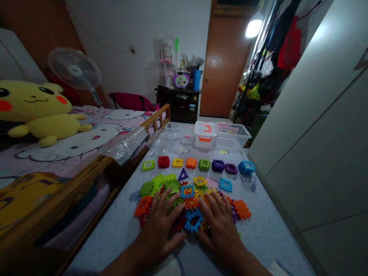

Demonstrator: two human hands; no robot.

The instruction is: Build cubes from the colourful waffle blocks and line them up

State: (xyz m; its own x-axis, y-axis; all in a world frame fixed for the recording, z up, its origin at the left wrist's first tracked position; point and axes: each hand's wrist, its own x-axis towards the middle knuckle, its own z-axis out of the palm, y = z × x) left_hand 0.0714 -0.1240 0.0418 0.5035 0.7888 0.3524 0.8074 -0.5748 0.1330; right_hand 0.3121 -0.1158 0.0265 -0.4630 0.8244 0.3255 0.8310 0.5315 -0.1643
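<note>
A loose pile of colourful plastic interlocking tiles lies under and around both hands. My left hand (161, 224) rests on its left side with fingers spread, beside green tiles (161, 183) and an orange tile (143, 206). On the right side lies my right hand (220, 219), fingers stretched out over yellow and orange pieces. Between the hands are a blue tile (193, 220) and another blue square tile (187, 191). A flat orange tile (242, 209) sits right of my right hand. The tiles beneath the palms are hidden.
Beyond the pile runs a row of tile stacks sorted by colour, including a red stack (163, 161) and a blue stack (246, 168). Clear plastic containers (232, 135) and a lidded box (205, 134) stand at the far end. A wooden bed rail (86, 184) borders the left, a white cabinet (316, 126) the right.
</note>
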